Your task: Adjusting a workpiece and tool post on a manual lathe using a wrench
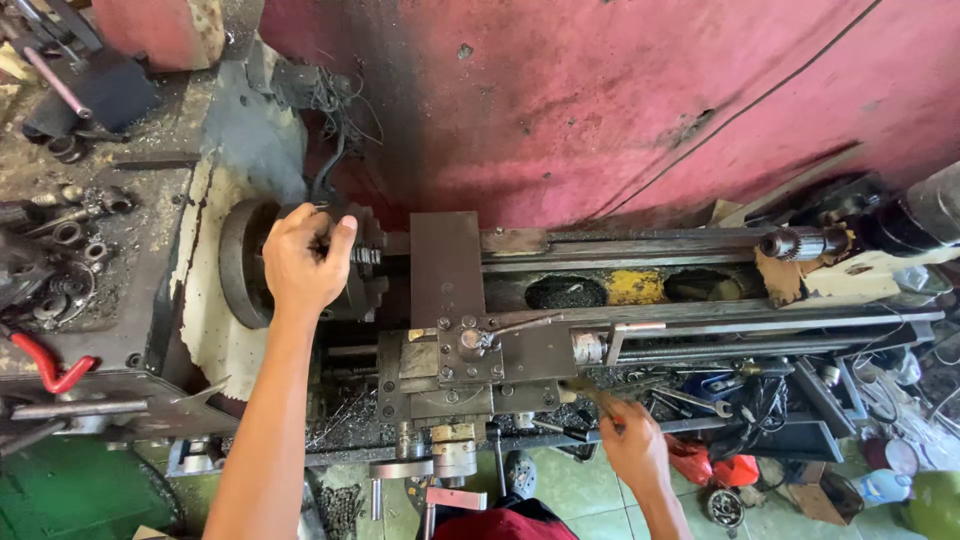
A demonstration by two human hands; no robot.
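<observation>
Left hand [302, 262] reaches forward, fingers clenched around the lathe chuck [248, 262]; right hand [633, 440] grips a brush handle [590, 392].

Left hand [303, 262] on chuck [243, 262], carriage [470, 350] to its right

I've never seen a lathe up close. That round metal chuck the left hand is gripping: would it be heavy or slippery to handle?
The chuck is a thick dark steel disc, so it is probably heavy for its size. The left hand closes over its stepped rim, which likely gives some purchase. Grime and metal chips lie around it, so its surface may be oily and somewhat slick.
</observation>
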